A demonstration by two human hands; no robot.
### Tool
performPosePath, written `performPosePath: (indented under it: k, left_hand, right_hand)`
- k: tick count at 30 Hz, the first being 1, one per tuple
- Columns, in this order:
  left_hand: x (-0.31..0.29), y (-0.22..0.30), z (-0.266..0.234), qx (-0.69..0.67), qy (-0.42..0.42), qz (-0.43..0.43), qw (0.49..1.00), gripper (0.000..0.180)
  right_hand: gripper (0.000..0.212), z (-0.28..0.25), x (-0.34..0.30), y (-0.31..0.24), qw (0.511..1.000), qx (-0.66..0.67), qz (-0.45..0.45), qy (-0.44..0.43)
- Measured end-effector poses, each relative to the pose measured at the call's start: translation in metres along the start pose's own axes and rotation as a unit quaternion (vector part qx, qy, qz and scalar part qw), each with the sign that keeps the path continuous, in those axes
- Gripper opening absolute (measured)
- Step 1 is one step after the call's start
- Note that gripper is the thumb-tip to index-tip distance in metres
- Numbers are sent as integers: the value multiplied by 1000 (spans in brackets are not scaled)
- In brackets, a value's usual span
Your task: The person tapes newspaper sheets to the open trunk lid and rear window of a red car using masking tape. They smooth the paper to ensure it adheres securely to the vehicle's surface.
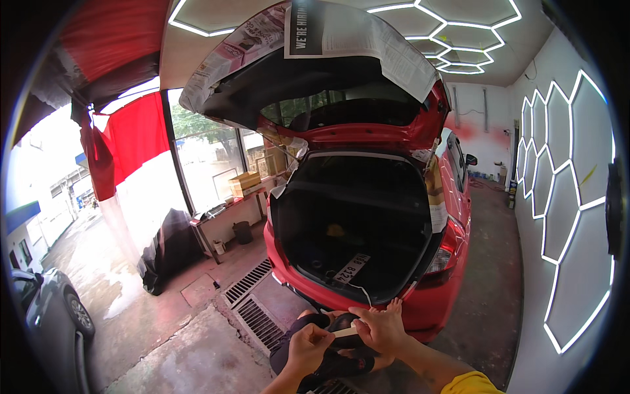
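Note:
Low in front of the red car (426,308), both my hands are held close together. Between them stretches a short pale strip (345,332), which looks like masking tape. My left hand (307,349) pinches its left end between thumb and fingers. My right hand (382,333) has closed fingers on the other end; whether a roll sits inside is hidden. Just beyond the hands is the rear bumper, below the raised tailgate (354,134), which newspaper (341,33) covers along the top. Inside the dark boot (328,230) lie a white number plate (352,268) and a thin white cable (362,289).
Dark clothing (289,348) shows below my hands; whose it is, I cannot tell. Floor grates (259,322) lie left of the bumper. A bench (223,213) with a cardboard box (245,182) stands by the window. A grey car (49,302) is far left; lights line the right wall (535,276).

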State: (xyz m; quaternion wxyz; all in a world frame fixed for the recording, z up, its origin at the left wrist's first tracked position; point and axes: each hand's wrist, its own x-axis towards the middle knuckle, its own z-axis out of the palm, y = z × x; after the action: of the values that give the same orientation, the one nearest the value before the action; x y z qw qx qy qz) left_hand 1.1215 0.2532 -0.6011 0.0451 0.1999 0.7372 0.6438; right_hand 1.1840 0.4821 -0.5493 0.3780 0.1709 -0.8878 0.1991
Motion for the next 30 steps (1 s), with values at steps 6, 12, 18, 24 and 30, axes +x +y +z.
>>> performPosePath:
  k: [6, 12, 18, 24, 30]
  left_hand:
    - [-4, 59, 10, -23, 206, 238, 949, 13]
    - [35, 212, -22, 198, 75, 459, 863, 13]
    - [61, 270, 4, 218, 47, 519, 825, 14]
    - [116, 296, 33, 151, 213, 628, 733, 41]
    - [218, 436, -21, 228, 492, 632, 553, 29]
  right_hand:
    - [31, -19, 45, 63, 935, -12, 74, 346]
    - [38, -125, 108, 1, 953, 203, -4, 225]
    - [26, -163, 163, 6, 971, 205, -112, 54]
    - [13, -181, 191, 55, 952, 122, -87, 266]
    - [14, -232, 196, 124, 861, 141, -42, 487]
